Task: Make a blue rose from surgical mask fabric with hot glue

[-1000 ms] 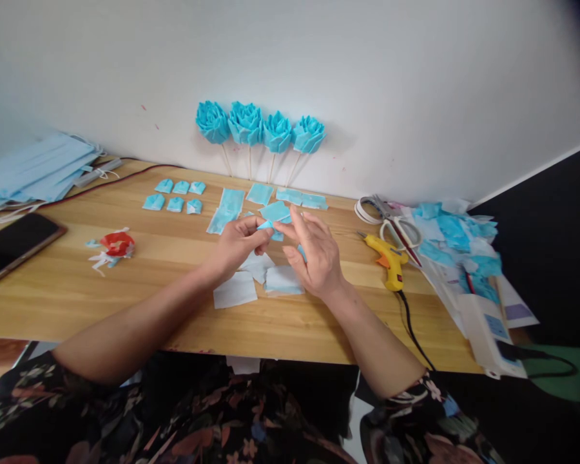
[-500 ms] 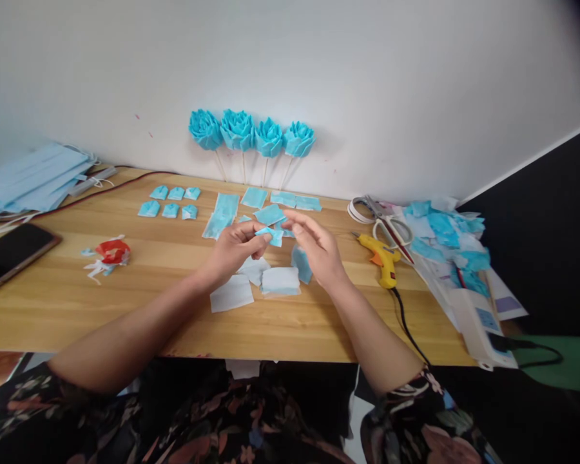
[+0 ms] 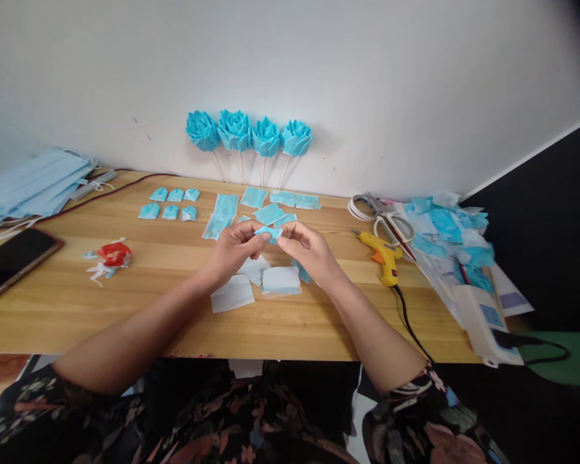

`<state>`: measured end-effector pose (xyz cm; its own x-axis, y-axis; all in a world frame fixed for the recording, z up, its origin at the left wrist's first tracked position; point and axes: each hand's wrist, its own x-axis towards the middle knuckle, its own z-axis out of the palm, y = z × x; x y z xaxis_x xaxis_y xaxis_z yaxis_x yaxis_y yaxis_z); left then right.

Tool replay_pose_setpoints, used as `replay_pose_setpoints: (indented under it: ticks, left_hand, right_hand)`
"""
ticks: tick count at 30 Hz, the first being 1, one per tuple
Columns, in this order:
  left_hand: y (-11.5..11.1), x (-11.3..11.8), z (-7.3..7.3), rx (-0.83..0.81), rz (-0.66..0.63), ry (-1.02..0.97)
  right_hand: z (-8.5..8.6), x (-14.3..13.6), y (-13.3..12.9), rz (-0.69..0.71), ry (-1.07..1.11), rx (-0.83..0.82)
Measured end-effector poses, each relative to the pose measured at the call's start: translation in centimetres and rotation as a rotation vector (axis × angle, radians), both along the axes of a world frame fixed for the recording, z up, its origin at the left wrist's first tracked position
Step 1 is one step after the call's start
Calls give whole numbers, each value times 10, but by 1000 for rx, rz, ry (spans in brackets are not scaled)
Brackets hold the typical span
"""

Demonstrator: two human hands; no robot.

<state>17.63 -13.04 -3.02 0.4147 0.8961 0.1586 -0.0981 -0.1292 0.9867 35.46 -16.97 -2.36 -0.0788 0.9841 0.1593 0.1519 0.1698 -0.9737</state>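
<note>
Between my two hands is a small folded blue piece [image 3: 269, 233]. My left hand [image 3: 236, 251] pinches its left end between thumb and fingers. At its right end, my right hand [image 3: 312, 251] has thumb and fingers closed on it. Flat blue rectangles [image 3: 222, 216] lie behind the hands, and white pieces [image 3: 232, 294] lie in front on the wooden table [image 3: 290, 328]. Several small folded blue pieces [image 3: 149, 211] stand in two rows at the left.
Several blue flowers [image 3: 234, 130] on sticks lean on the wall. At right are a yellow glue gun [image 3: 389, 261], scissors [image 3: 394, 230], tape [image 3: 360, 208], blue scraps [image 3: 439, 222] and a power strip [image 3: 483, 322]. Masks [image 3: 38, 180], a phone [image 3: 17, 265] and a red crumpled item [image 3: 115, 254] lie left.
My right hand has moved slightly left and down, and its fingers have closed on the right end of the folded blue piece. My left hand keeps its pinch.
</note>
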Motion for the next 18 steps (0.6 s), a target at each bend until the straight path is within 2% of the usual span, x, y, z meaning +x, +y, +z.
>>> replay_pose_setpoints:
  ticks: [7, 13, 18]
  left_hand:
    - [0, -1, -2, -50, -11, -3]
    - [3, 0, -10, -254, -114, -154]
    - [6, -1, -11, -200, -58, -122]
  right_hand:
    - [-1, 0, 0, -46, -78, 43]
    - [0, 0, 1, -20, 33, -43]
    - [4, 1, 2, 7, 89, -76]
